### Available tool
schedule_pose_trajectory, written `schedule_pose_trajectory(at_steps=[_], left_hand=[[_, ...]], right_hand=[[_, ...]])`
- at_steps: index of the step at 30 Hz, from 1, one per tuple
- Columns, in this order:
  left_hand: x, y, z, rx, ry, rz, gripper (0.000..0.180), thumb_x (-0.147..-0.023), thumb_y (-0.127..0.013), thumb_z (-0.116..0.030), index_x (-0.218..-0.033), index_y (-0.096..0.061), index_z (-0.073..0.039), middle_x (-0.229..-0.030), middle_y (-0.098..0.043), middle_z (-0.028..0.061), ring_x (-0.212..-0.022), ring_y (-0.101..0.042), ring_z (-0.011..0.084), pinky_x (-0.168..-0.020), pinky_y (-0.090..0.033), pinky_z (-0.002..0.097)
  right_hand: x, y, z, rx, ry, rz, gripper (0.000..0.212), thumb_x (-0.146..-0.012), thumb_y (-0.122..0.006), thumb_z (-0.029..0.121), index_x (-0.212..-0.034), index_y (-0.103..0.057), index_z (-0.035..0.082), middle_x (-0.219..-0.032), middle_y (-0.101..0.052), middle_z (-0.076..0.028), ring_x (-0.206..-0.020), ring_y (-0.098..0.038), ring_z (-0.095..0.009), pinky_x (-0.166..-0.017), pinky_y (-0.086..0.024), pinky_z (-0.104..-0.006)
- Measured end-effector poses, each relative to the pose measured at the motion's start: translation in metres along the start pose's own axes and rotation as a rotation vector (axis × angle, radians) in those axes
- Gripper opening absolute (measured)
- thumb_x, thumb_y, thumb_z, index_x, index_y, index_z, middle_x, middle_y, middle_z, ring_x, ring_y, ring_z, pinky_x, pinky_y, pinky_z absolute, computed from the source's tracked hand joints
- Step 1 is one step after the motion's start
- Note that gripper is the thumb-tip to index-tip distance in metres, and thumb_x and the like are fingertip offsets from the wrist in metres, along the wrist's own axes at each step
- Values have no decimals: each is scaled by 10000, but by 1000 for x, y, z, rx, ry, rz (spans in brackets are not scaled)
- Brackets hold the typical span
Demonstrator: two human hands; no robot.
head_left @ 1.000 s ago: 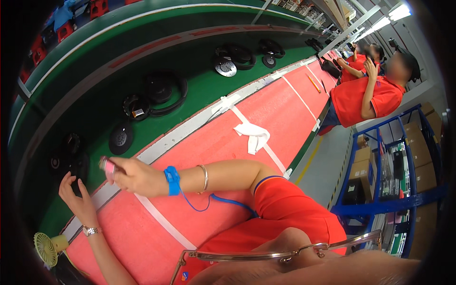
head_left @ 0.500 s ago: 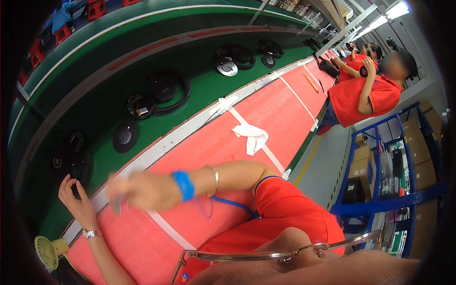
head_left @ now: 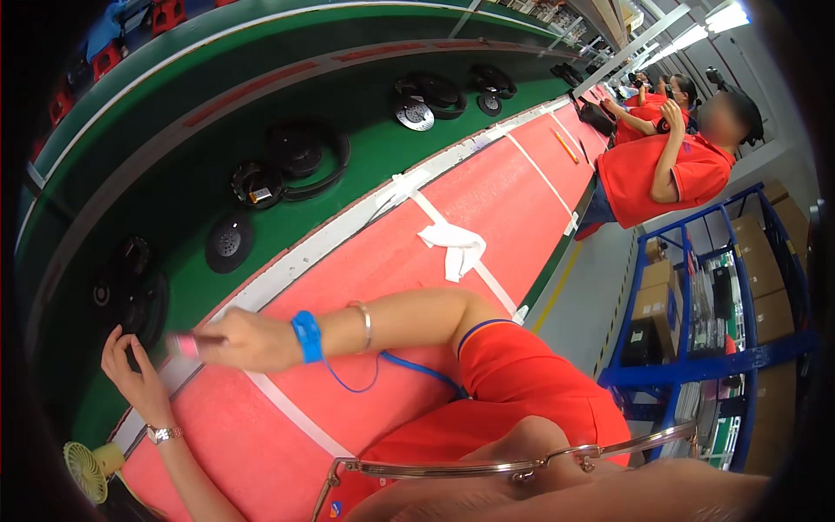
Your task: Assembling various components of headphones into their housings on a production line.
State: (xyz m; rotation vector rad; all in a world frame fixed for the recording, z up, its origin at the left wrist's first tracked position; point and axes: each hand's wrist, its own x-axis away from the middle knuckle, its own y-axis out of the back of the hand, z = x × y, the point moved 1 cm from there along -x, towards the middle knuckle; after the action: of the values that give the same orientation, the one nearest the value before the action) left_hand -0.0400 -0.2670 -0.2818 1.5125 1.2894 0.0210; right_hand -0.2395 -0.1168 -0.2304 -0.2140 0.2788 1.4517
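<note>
My right hand (head_left: 252, 340) reaches to the left across the red bench mat, closed on a small slim object (head_left: 184, 344). That object has a pinkish end and a dark part, but motion blur hides its kind. A blue wrist strap (head_left: 306, 337) with a blue cord circles my right wrist. My left hand (head_left: 135, 376) is at the bench's far edge, fingers curved and apart, with nothing visible in it. Just beyond its fingertips lies a dark pair of headphones (head_left: 152, 304) in shadow on the green belt.
More opened black headphones (head_left: 300, 157) lie along the green belt, one with a loose round ear-cup part (head_left: 229, 243). A white cloth (head_left: 454, 249) and an orange pen (head_left: 566, 147) rest on the mat. A small yellow fan (head_left: 87, 472) is lower left; co-workers (head_left: 661, 170) and blue shelving (head_left: 696, 296) are right.
My right hand has moved slightly up the picture; the object in it has swung from pointing down to pointing left, toward the headphones. My left hand has hardly moved.
</note>
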Motion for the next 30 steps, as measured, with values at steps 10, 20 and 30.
schedule_pose_trajectory(at_steps=[10,20,30], left_hand=[[3,-2,3,-48,117,-41,309,-913,-549,-187,-1165,-525,-10,-1257,-521,135,-1184,-442,301,-1004,-328,403],[3,-1,12,39,210,-70,397,-932,-545,-225,-1246,-481,9,-1251,-518,161,-1184,-462,286,-1021,-326,391],[5,-10,10,104,187,-75,416,-911,-574,-165,-1269,-447,5,-1272,-505,161,-1188,-463,286,-1032,-325,393]], right_hand=[[26,-23,-26,619,354,490,298,-772,-642,225,-598,-449,79,-512,-493,-90,-475,-513,-307,-407,-355,-419],[-26,48,17,-100,-20,-40,550,-864,-633,337,-442,-438,43,-412,-428,-12,-394,-354,-94,-399,-296,-303],[-31,61,-33,232,-127,168,541,-880,-619,371,-513,-484,-3,-461,-429,-59,-422,-368,-104,-433,-329,-313]])
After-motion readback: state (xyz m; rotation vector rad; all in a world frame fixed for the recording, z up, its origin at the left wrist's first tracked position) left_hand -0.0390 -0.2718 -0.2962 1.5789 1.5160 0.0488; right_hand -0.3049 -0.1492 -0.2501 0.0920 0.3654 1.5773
